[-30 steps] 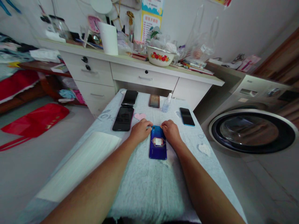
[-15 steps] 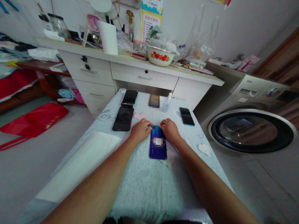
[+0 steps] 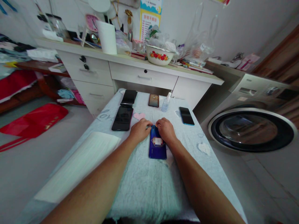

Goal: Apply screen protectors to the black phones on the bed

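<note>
A blue phone [image 3: 158, 151] lies back side up on the cloth-covered table, with a small white label and a patterned sticker on it. My left hand [image 3: 140, 130] is at its upper left corner, fingers pressed together; what they pinch is too small to make out. Over the phone's upper right part lies my right hand [image 3: 166, 129], its fingers closed near the top edge and hiding that corner. Whether they hold anything cannot be seen. Beyond the hands are a brown phone-shaped item [image 3: 153, 100] and a clear spray bottle [image 3: 165, 103].
Dark phones [image 3: 122, 119] [image 3: 128, 97] lie at the table's back left, another phone [image 3: 186, 116] at the right. A pale sheet [image 3: 81, 168] covers the left side. Behind stand a drawer desk [image 3: 93, 76] and, at right, a washing machine [image 3: 245, 102].
My right hand has moved left along the phone's top edge, closer to my left hand, and covers more of the phone. The left hand looks nearly unchanged.
</note>
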`<state>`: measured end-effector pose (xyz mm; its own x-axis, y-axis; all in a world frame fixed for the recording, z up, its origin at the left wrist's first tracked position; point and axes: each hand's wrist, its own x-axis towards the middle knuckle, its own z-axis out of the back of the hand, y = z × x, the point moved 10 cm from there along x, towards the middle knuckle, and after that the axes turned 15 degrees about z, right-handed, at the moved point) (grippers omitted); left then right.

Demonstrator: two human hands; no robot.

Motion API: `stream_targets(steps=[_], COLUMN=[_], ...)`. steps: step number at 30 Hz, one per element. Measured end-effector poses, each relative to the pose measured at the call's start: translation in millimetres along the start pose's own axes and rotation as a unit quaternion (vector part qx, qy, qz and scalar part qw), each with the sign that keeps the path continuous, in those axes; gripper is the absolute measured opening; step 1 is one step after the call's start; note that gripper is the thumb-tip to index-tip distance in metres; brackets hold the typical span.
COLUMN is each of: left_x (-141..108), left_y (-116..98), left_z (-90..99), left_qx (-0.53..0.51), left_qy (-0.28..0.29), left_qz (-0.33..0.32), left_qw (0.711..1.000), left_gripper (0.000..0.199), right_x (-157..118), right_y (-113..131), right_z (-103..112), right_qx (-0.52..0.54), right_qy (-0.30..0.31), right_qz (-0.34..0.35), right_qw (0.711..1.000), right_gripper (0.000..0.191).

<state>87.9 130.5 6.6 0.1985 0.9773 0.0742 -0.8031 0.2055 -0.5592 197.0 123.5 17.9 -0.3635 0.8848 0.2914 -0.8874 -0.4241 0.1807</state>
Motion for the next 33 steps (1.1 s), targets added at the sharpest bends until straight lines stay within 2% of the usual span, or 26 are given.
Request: stream_targets(steps=[14,33], left_x=[0.9,1.0], left_y=[0.4,1.1], left_z=[-0.6,-1.5], left_qx=[0.009,0.001], left_qy=[0.001,0.002], left_qz=[0.001,0.000], left_qw=[1.000,1.000], left_gripper=[0.022,0.024], right_x=[2.6,-2.3], right_y=[11.2,18.5], right_z=[1.4,3.6], right_qx=[0.016,0.027], right_qy=[-0.008,0.012], right_qz=[0.053,0.068], right_qw=[0.998,0.997], right_gripper=[0.020,0.018])
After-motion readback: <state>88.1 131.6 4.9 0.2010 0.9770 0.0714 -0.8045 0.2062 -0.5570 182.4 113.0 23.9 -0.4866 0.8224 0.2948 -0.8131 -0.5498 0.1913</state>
